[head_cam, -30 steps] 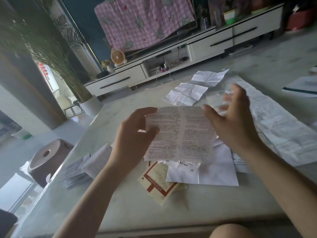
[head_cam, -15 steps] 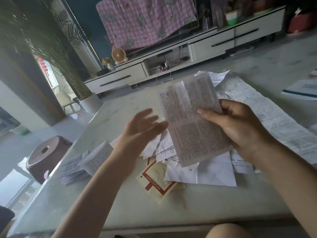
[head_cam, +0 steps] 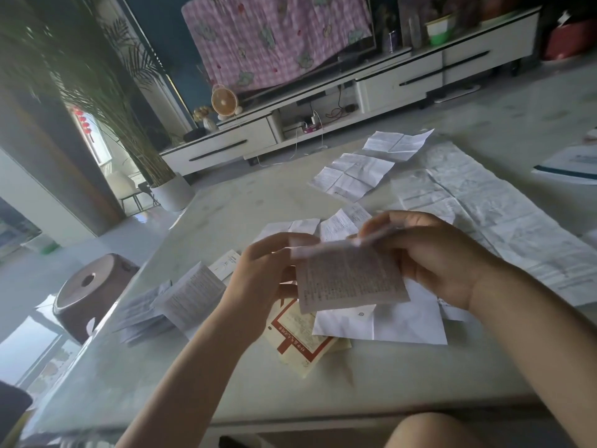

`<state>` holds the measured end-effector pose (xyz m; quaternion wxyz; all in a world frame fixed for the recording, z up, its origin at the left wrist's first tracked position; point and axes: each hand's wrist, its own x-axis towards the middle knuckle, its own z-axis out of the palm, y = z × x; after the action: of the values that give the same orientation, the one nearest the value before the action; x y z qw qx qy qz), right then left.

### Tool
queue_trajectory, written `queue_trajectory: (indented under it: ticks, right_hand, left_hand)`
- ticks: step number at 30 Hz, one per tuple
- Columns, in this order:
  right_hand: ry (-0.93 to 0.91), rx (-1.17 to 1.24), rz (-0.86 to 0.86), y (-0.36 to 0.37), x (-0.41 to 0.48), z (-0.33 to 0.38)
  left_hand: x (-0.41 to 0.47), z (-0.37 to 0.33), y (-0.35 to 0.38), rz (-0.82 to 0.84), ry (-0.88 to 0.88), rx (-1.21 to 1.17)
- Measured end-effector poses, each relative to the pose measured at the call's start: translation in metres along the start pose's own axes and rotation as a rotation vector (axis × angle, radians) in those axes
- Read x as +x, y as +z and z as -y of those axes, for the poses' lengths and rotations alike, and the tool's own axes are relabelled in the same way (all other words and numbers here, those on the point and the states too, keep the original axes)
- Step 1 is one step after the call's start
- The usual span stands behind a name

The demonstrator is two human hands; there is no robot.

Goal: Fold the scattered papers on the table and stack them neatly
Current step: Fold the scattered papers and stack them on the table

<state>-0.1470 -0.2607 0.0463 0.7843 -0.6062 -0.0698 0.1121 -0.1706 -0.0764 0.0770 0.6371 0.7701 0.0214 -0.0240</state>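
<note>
Visitor: Trouble first, please. What may go wrong from this position?

Observer: The printed sheet [head_cam: 349,279] is in the air above the bench [head_cam: 226,383], bent over at its top edge. The left grip [head_cam: 268,270] pinches the upper left corner. The right grip [head_cam: 436,260] is curled over the fold on the right side. That part is blurred, so I cannot tell exactly how the fingers lie. I think the fold can become crooked, because nothing hard is under the paper. The paper looks thin, so a strong pull may tear it at the fold.

Visitor: And if it slips?

Observer: Then it falls on the loose papers just below, the white sheet [head_cam: 387,321] and the red-bordered paper [head_cam: 300,337], and mixes with them.

Visitor: Where should it go?

Observer: I suppose to the folded stack [head_cam: 190,292] at the left, near the bench edge. Its top piece stands tilted, so one careless push may send papers toward the brown stool [head_cam: 93,286] on the floor.

Visitor: What else is around?

Observer: The large creased sheet [head_cam: 484,215] lies open at the right, and two smaller creased sheets [head_cam: 352,176] lie farther away. They do not block the way to the stack.
</note>
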Motion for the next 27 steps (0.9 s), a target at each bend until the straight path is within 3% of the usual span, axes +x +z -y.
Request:
queue_trajectory:
  ticks: [5, 8, 11, 16, 21, 27]
  right_hand:
    - [-0.125, -0.121, -0.118, 0.007, 0.0, -0.004]
    - [-0.226, -0.209, -0.166, 0.009, 0.0, -0.004]
    - [-0.222, -0.257, -0.109, 0.006, 0.0, -0.002]
    - [-0.122, -0.074, -0.045, -0.001, -0.002, 0.009]
    - [-0.057, -0.487, 0.175, 0.003, -0.008, 0.004]
    - [-0.068, -0.284, -0.085, 0.006, 0.0, -0.005]
  left_hand:
    - [-0.001, 0.001, -0.001, 0.041, -0.087, -0.24]
    - [-0.002, 0.008, -0.001, 0.103, -0.067, -0.136]
    - [-0.003, 0.013, -0.001, 0.057, -0.015, -0.056]
    - [-0.001, 0.015, -0.006, -0.036, 0.1, 0.127]
    - [-0.003, 0.01, -0.002, 0.053, 0.141, 0.257]
    - [-0.007, 0.015, 0.003, 0.07, 0.046, 0.002]
